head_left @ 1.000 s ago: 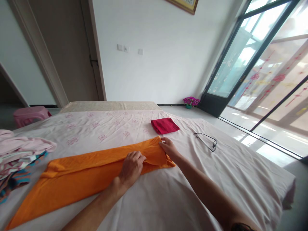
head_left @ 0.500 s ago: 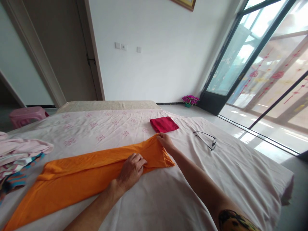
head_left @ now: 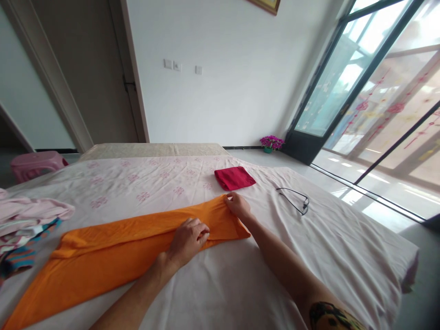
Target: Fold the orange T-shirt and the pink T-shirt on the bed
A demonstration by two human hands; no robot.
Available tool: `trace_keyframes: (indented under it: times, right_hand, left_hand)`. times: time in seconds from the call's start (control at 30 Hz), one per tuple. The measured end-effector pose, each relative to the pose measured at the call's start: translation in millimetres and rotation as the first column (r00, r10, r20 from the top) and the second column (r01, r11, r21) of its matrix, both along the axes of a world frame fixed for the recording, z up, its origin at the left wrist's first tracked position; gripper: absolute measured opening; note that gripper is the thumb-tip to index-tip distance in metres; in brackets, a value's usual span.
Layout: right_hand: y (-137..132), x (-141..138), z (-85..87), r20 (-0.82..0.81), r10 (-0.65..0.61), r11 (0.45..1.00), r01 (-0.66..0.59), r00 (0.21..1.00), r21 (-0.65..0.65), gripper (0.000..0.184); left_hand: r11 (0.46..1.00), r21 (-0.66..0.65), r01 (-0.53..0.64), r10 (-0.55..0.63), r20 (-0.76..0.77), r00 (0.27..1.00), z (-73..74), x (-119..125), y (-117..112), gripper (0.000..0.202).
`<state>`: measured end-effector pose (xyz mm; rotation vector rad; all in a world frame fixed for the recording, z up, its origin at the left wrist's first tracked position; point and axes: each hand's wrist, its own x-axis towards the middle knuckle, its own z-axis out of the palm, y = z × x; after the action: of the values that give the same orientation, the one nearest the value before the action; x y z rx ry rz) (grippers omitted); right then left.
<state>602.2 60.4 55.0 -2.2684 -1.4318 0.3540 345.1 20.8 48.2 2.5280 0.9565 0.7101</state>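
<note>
Right hand: at the upper right corner of the folded cloth [head_left: 239, 206]; thumb and fingertips appear closed together on the edge.
Left hand: on top of the cloth, left of the right hand [head_left: 189, 236]; fingers curled, touching the fabric. Cannot tell whether they pinch a layer or only press.
Orange cloth: lies on the sheet in a long folded strip, under the left hand [head_left: 127, 247]; narrow squared end at right, wide slanting end running to lower left. A lengthwise fold edge crosses it; slight rumpling near the left bend.
Step in hand (judged): lining up and flattening the folded layers at the right end.
Next move calls for (judged): a secure pinch at the corner with steady pressure from the left hand; loose layers could slip or bunch.
Red cloth: folded into a flat block, just beyond the right hand, apart from the orange [head_left: 235, 178].
Glasses: right of the right hand, temples extended [head_left: 305, 206].
Clothes pile: far left, loose, pink above striped blue-orange [head_left: 34, 211].
Sheet: pale, flower-printed toward the far side, wrinkled at right [head_left: 233, 284].
</note>
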Motion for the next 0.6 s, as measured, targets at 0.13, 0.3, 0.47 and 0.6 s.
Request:
trace_keyframes:
  times: [0.13, 0.3, 0.47, 0.6]
  right_hand:
    - [-6.4, -15.4, 13.2, 0.232, 0.025, 0.995, -0.046, 0.972, 0.084, 0.035]
    - [-19.4, -56.1, 13.5, 0.396, 0.317, 0.892, -0.413, 0.862, 0.185, 0.048]
    - [-27.7, -70.1, -20.2, 0.487, 0.578, 0.754, -0.657, 0.654, -0.013, 0.062]
    - [-25.2, -62.6, -33.7, 0.512, 0.598, 0.75, -0.655, 0.616, -0.089, 0.063]
  left_hand:
    - [0.999, -0.02, -0.032, 0.033, 0.047, 0.998, 6.8, -5.9, 1.3, 0.023]
    - [0.985, 0.04, -0.166, 0.159, 0.147, 0.976, 7.4, -30.3, 13.8, 0.015]
    - [0.966, 0.17, -0.196, 0.189, 0.058, 0.98, -4.0, -70.7, 23.4, 0.034]
    - [0.932, 0.234, -0.278, 0.294, -0.036, 0.955, -5.8, -119.3, 26.5, 0.031]
